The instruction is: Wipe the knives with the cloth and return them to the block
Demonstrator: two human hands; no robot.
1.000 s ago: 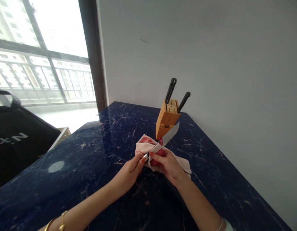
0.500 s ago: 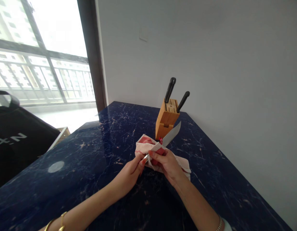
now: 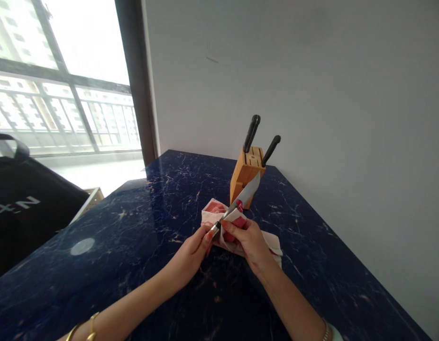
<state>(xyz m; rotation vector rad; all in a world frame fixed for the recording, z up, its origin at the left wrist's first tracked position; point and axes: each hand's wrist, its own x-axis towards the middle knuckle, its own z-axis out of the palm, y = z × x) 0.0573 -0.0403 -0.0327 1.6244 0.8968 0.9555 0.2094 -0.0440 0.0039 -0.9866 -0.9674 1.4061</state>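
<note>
A kitchen knife (image 3: 248,192) points up and away to the right, its handle end in my left hand (image 3: 197,247), which is closed around it. My right hand (image 3: 251,240) pinches a pink-and-white cloth (image 3: 214,214) beside the lower blade, thumb near the handle's metal collar. Part of the cloth lies on the table under and right of my right hand. Behind the blade stands a wooden knife block (image 3: 237,182) with two black-handled knives (image 3: 252,132) in its slots. My fingers hide most of the handle.
The dark blue marble-patterned table (image 3: 134,251) runs up to a grey wall (image 3: 329,118) at the right. A round whitish spot (image 3: 82,246) shows on its left part. Beyond the left edge is a black bag (image 3: 23,208), with bright windows (image 3: 63,94) behind.
The knife has tilted leftward and now overlaps the knife block. More of its lower blade and collar shows outside the cloth. Both hands have shifted only slightly.
</note>
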